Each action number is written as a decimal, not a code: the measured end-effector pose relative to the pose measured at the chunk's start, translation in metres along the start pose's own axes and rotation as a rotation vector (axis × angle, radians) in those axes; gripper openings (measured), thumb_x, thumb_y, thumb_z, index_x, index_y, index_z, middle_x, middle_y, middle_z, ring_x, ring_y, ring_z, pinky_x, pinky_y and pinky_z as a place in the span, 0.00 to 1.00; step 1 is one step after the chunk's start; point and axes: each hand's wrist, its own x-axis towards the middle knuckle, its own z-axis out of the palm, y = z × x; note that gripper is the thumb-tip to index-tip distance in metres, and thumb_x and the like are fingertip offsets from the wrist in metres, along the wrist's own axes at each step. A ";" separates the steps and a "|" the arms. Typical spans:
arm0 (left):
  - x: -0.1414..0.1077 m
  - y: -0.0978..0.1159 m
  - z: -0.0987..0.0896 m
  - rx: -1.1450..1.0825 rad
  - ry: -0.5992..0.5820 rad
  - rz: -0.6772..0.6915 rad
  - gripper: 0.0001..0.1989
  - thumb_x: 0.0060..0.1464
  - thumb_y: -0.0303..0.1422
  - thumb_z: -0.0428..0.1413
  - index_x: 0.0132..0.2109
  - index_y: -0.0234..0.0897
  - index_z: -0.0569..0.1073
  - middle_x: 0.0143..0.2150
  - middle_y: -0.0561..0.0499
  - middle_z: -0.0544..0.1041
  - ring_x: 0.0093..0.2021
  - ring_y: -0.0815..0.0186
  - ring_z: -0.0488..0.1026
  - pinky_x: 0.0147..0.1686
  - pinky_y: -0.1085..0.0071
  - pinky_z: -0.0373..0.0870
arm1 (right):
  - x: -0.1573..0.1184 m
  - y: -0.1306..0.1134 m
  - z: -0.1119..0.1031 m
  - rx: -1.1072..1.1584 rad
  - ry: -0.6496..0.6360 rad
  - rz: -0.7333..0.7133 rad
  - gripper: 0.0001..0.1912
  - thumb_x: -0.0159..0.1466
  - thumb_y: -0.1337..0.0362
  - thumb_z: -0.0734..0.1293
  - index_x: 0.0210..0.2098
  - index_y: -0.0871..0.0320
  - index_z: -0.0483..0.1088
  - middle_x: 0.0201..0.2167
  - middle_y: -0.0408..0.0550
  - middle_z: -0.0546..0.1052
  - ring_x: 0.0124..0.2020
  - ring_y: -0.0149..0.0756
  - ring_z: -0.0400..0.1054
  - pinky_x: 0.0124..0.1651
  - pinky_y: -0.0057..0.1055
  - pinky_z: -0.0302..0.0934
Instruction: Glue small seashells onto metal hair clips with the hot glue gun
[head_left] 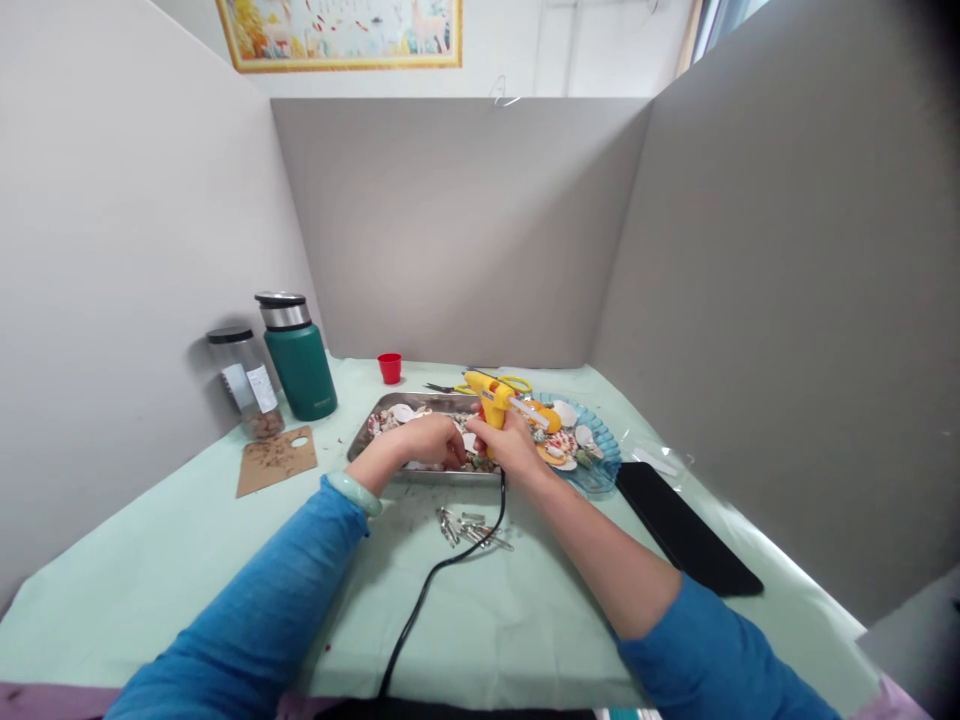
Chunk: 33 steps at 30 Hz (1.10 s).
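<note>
My right hand (pixel 511 440) is wrapped round the handle of a yellow hot glue gun (pixel 491 392), with a pale glue stick showing at its rear. My left hand (pixel 439 438) reaches into a metal tray (pixel 427 476) filled with small seashells (pixel 384 420). Its fingers are curled down and pressed together; what they pinch, if anything, is hidden. Just right of the glue gun stands a blue ribbed glass plate (pixel 609 455) holding larger shells and orange pieces (pixel 550 415). A black cord (pixel 433 575) runs from the glue gun toward the table's front edge.
Small metal pieces (pixel 469 528) lie before the tray. Scissors (pixel 516 384) and a red cup (pixel 390 368) are behind it. At left stand a green bottle (pixel 301 370), a jar (pixel 246 380) and a brown board (pixel 276 462). A black slab (pixel 686 530) lies right. Grey panels (pixel 457 230) enclose the table.
</note>
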 end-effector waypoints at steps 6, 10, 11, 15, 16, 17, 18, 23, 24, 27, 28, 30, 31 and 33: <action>0.002 -0.006 0.002 0.150 -0.048 0.019 0.15 0.38 0.23 0.56 0.33 0.42 0.81 0.28 0.50 0.79 0.24 0.66 0.70 0.26 0.74 0.60 | 0.001 0.003 0.000 -0.024 0.008 -0.008 0.16 0.50 0.62 0.68 0.38 0.57 0.66 0.19 0.37 0.67 0.18 0.28 0.62 0.20 0.26 0.59; 0.002 -0.002 0.008 0.286 0.015 0.003 0.12 0.39 0.24 0.55 0.30 0.41 0.80 0.28 0.48 0.78 0.25 0.65 0.70 0.27 0.73 0.60 | -0.001 -0.001 0.000 -0.016 0.000 -0.005 0.15 0.50 0.63 0.68 0.38 0.57 0.66 0.19 0.37 0.67 0.18 0.28 0.62 0.20 0.25 0.58; 0.002 -0.001 0.009 0.295 0.034 -0.004 0.10 0.40 0.25 0.55 0.29 0.40 0.80 0.28 0.48 0.78 0.26 0.65 0.70 0.28 0.72 0.60 | -0.002 -0.002 0.000 -0.011 -0.001 -0.003 0.15 0.50 0.64 0.68 0.38 0.57 0.66 0.19 0.37 0.67 0.17 0.28 0.61 0.20 0.25 0.58; 0.002 -0.002 0.006 0.206 0.114 0.000 0.05 0.41 0.26 0.55 0.26 0.36 0.76 0.24 0.48 0.76 0.26 0.65 0.70 0.29 0.72 0.62 | -0.003 -0.005 0.001 0.017 -0.012 -0.001 0.15 0.50 0.63 0.68 0.37 0.57 0.66 0.19 0.37 0.67 0.17 0.28 0.61 0.19 0.25 0.58; 0.003 -0.004 0.004 0.126 0.127 0.006 0.04 0.41 0.26 0.55 0.26 0.36 0.75 0.24 0.49 0.75 0.26 0.65 0.70 0.29 0.72 0.63 | -0.003 -0.004 0.001 0.023 -0.016 -0.001 0.15 0.50 0.63 0.68 0.37 0.57 0.65 0.19 0.37 0.67 0.17 0.28 0.61 0.19 0.25 0.58; 0.003 -0.007 0.003 0.017 0.134 0.002 0.03 0.42 0.27 0.55 0.27 0.35 0.74 0.24 0.50 0.75 0.25 0.66 0.71 0.28 0.72 0.64 | -0.002 -0.004 0.001 0.025 -0.017 -0.001 0.15 0.50 0.62 0.68 0.37 0.57 0.65 0.19 0.37 0.67 0.17 0.28 0.61 0.19 0.25 0.58; 0.003 -0.009 0.001 -0.121 0.128 -0.017 0.03 0.44 0.28 0.55 0.29 0.35 0.73 0.24 0.50 0.75 0.25 0.66 0.71 0.27 0.73 0.65 | -0.002 -0.003 0.001 0.026 -0.017 0.001 0.15 0.50 0.62 0.68 0.38 0.57 0.65 0.19 0.37 0.67 0.17 0.28 0.61 0.19 0.26 0.58; 0.003 -0.015 -0.002 -0.768 0.108 -0.042 0.10 0.47 0.34 0.60 0.35 0.33 0.69 0.27 0.50 0.74 0.26 0.67 0.74 0.24 0.73 0.69 | 0.000 0.000 0.000 0.017 -0.013 0.009 0.17 0.50 0.61 0.68 0.38 0.57 0.65 0.19 0.37 0.68 0.17 0.28 0.61 0.19 0.26 0.58; 0.002 -0.015 -0.002 -0.840 0.109 -0.031 0.12 0.46 0.34 0.61 0.36 0.33 0.70 0.28 0.50 0.74 0.26 0.68 0.74 0.24 0.73 0.70 | 0.000 0.000 -0.001 0.019 -0.014 0.005 0.17 0.50 0.61 0.68 0.38 0.57 0.65 0.20 0.38 0.68 0.17 0.28 0.62 0.19 0.25 0.58; 0.001 -0.015 -0.004 -0.973 0.100 -0.045 0.15 0.44 0.33 0.63 0.39 0.31 0.72 0.30 0.49 0.75 0.25 0.71 0.73 0.24 0.76 0.69 | 0.000 0.001 -0.001 0.022 -0.013 -0.021 0.16 0.51 0.60 0.68 0.39 0.57 0.65 0.21 0.40 0.70 0.18 0.29 0.62 0.19 0.25 0.58; 0.001 -0.015 -0.004 -1.002 0.101 -0.057 0.15 0.44 0.32 0.64 0.39 0.30 0.72 0.30 0.49 0.75 0.25 0.72 0.72 0.23 0.77 0.69 | 0.000 0.001 -0.001 0.022 -0.011 -0.030 0.16 0.51 0.61 0.68 0.39 0.57 0.65 0.21 0.40 0.71 0.18 0.28 0.62 0.19 0.25 0.58; 0.001 -0.017 -0.004 -1.056 0.109 -0.077 0.14 0.44 0.32 0.64 0.38 0.28 0.73 0.30 0.48 0.75 0.24 0.72 0.72 0.25 0.76 0.70 | 0.000 0.001 -0.001 0.021 0.002 -0.038 0.17 0.51 0.61 0.68 0.40 0.58 0.65 0.22 0.41 0.71 0.18 0.28 0.62 0.19 0.24 0.58; 0.002 -0.019 -0.004 -1.085 0.115 -0.082 0.14 0.44 0.31 0.64 0.37 0.28 0.73 0.29 0.47 0.75 0.24 0.72 0.73 0.26 0.76 0.71 | 0.000 0.001 -0.001 0.020 0.012 -0.037 0.17 0.51 0.61 0.68 0.40 0.58 0.65 0.23 0.41 0.71 0.18 0.28 0.62 0.19 0.24 0.58; 0.003 -0.021 -0.005 -1.147 0.130 -0.083 0.12 0.45 0.29 0.64 0.37 0.27 0.72 0.28 0.47 0.76 0.26 0.70 0.74 0.28 0.74 0.72 | 0.000 0.001 -0.001 0.013 0.028 -0.032 0.17 0.51 0.60 0.68 0.40 0.58 0.65 0.22 0.41 0.71 0.18 0.28 0.62 0.19 0.24 0.58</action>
